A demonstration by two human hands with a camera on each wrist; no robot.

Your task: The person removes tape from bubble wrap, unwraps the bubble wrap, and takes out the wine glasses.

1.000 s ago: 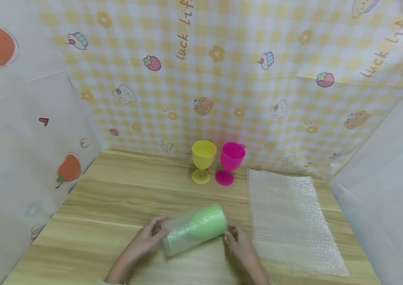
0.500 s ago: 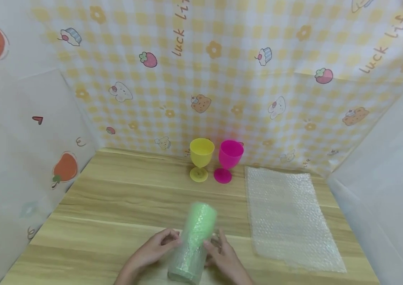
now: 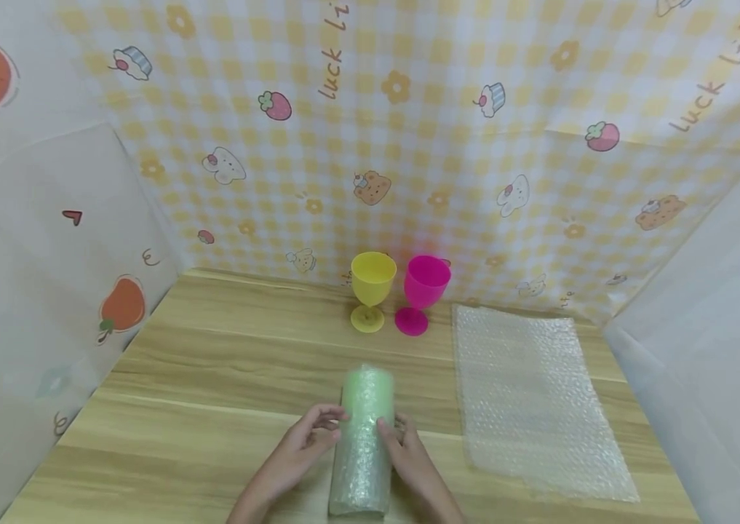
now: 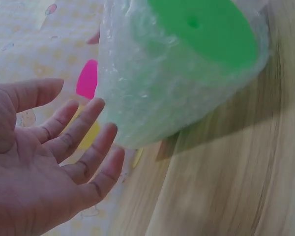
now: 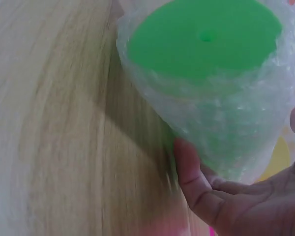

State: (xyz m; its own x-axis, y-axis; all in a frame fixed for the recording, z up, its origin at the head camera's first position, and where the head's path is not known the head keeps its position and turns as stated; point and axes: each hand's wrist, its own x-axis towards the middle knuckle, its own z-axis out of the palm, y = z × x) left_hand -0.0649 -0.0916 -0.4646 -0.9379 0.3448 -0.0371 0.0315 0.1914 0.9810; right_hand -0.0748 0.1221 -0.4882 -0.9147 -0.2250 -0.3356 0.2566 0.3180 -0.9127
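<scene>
A green plastic goblet is rolled up in clear bubble wrap. The roll lies lengthwise in front of the person, its green foot facing the wrist cameras and its cup at the far end. My left hand is at the roll's left side, fingers spread and loosely bent; in the left wrist view the fingertips come up against or close to the wrap. On the other side my right hand holds the roll, thumb over its upper side and fingers along its right side, partly hidden.
Behind the roll, a yellow goblet and a magenta goblet stand upright by the patterned back cloth. A flat sheet of bubble wrap lies on the right of the wooden table. White cloth walls flank both sides.
The wrapped goblet has turned from lying slantwise to pointing straight away from the person. Both hands have shifted with it, the right coming round to its right side.
</scene>
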